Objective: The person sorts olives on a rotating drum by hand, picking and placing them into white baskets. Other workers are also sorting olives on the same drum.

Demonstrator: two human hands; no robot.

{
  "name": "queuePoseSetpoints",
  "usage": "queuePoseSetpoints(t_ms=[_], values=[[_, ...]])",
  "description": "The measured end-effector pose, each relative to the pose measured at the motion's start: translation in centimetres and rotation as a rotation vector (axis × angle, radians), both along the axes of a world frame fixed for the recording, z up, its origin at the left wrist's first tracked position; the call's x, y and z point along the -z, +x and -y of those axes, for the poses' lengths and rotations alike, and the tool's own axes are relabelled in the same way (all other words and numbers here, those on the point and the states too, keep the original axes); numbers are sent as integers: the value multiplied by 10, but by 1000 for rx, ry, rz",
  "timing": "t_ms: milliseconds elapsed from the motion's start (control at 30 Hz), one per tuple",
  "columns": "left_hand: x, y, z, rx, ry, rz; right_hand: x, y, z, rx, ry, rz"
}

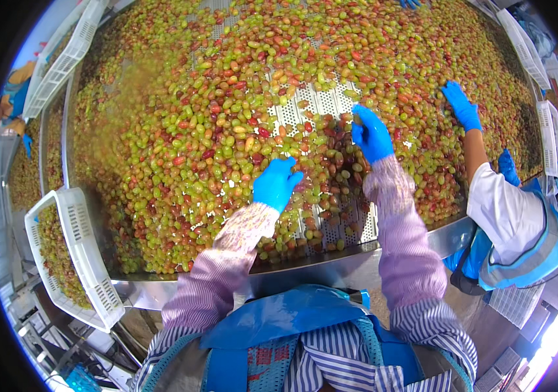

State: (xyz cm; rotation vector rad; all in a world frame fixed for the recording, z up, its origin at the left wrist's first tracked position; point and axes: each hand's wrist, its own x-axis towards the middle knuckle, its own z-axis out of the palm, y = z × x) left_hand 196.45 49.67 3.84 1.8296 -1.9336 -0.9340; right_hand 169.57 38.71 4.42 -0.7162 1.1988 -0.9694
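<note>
Green, yellow and red oval fruits, like grapes or jujubes (200, 117), cover a wide perforated metal table (303, 104). My left hand (277, 185), in a blue glove, is low over the fruits near the front edge, fingers curled and pointing away from me. Farther out and to the right, my right hand (373, 133), gloved in blue too, is bent over the fruits beside a bare patch of perforated metal. Whether either hand pinches a fruit is not plain. Darker, shaded fruits lie between my two hands.
A white plastic crate (93, 264) of fruits sits at the left corner; more white crates (521, 49) stand along the sides. On the right, a co-worker (514, 215) reaches a blue-gloved hand (461, 107) onto the fruits. The table's metal rim (318, 274) runs before me.
</note>
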Motion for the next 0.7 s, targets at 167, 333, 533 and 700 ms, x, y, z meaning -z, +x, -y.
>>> queuePoseSetpoints(t_ms=[167,333,533,700], values=[[25,-3,15,153,-25,218,-15,8,-148,304,75,656],[8,31,3,17,-98,-409,-29,50,-225,216,105,395],[-41,83,-57,-368,513,-1520,-46,113,-229,-93,122,93],[-70,109,-98,-138,626,-1535,-68,165,-228,-296,-13,172]])
